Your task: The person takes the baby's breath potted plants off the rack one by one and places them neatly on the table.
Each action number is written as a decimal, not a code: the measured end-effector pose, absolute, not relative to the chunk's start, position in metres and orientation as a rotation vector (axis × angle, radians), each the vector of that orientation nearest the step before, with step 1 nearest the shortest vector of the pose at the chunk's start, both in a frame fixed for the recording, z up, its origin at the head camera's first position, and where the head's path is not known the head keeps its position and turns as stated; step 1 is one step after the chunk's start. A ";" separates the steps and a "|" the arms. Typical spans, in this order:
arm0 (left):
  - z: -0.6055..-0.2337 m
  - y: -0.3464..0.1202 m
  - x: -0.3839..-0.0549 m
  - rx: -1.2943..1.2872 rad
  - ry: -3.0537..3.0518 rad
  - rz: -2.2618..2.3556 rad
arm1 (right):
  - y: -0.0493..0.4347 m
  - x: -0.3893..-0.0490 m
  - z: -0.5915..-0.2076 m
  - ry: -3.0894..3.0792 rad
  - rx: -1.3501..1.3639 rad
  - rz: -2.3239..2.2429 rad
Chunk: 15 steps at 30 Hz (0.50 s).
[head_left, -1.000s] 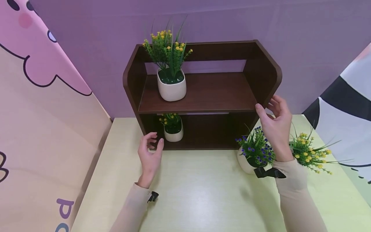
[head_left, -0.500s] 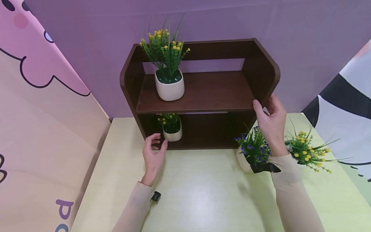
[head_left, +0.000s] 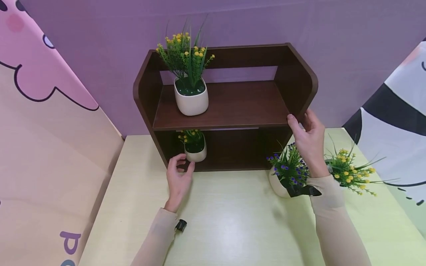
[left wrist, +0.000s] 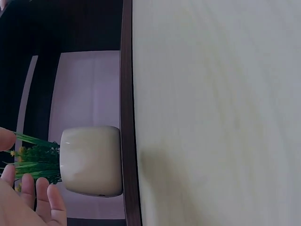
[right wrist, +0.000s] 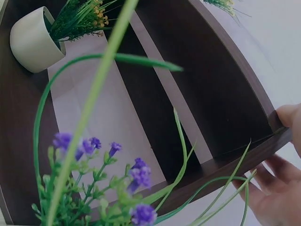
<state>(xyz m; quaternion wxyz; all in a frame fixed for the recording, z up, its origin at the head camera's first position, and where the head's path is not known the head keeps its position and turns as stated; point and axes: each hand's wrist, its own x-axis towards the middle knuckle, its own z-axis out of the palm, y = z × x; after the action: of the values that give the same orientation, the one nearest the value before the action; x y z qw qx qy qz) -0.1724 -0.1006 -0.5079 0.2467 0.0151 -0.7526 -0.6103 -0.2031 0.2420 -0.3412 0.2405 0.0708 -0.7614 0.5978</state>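
A dark brown two-tier shelf (head_left: 247,103) stands against the purple backdrop. My right hand (head_left: 309,142) grips its right side panel, the thumb on the front corner of the upper board and the fingers round the outer side. On the lower board, at the left, sits a white pot with yellow flowers (head_left: 196,153). Just in front of it my left hand (head_left: 179,179) is held with bent, parted fingers and nothing between them. In the left wrist view those fingers (left wrist: 42,193) appear clear of the pot. Another white pot with yellow flowers (head_left: 192,101) stands upright on the upper board.
On the pale table (head_left: 226,229), by the shelf's lower right corner, stand a pot with purple flowers (head_left: 283,181) and a plant with yellow flowers (head_left: 352,171), partly behind the right forearm. A printed panel (head_left: 50,155) rises along the left edge.
My left hand has moved right and closer to the lower pot. The right hand's fingers have drawn in against the shelf's side panel. The head view has shifted slightly; the pots stay in place.
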 end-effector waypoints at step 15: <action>-0.514 -0.096 -0.188 0.050 -2.322 -1.405 | 0.254 -0.204 -0.340 -2.195 0.271 1.694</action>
<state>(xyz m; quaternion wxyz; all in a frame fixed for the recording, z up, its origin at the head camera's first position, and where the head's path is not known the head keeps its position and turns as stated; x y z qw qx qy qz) -0.1883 -0.0964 -0.5137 0.2119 0.0180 -0.8361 -0.5057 -0.2040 0.2536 -0.3397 0.1772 0.0958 -0.7755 0.5984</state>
